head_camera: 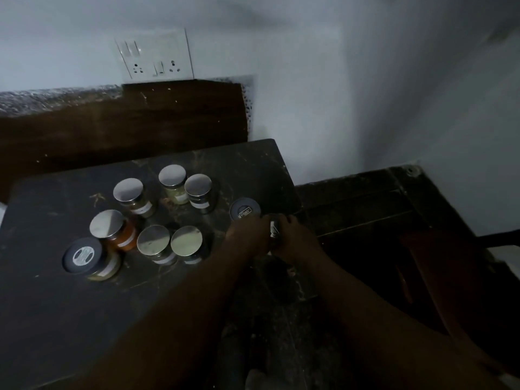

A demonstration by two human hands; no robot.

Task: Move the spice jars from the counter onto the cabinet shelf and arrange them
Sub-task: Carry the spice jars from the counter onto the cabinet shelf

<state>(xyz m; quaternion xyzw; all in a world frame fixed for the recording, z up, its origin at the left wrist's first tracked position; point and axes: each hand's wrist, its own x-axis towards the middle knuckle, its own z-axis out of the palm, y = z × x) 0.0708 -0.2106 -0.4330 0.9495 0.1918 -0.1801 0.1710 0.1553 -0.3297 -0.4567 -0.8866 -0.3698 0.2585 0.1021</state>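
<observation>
The person's left hand point(249, 233) and right hand point(295, 239) meet at the counter's point(56, 305) right edge, both with fingers curled around a small jar point(273, 228) pinched between them; only a strip of its pale label shows, so how firm either grip is cannot be told. A dark-lidded jar point(244, 208) stands just beyond the left hand's knuckles, near enough that a careless lift or swing could knock it toward the edge. The silver-lidded jars point(186, 240) cluster to the left of the left hand, well clear of it, though the forearm passes close beside the nearest one and could clip it when drawn back. To the right of the right hand lies a dark recess point(365, 209), probably the cabinet; no shelf can be made out in the gloom. The main risk is likely the handover: if one hand lets go before the other has a secure hold, the jar drops past the counter edge.
</observation>
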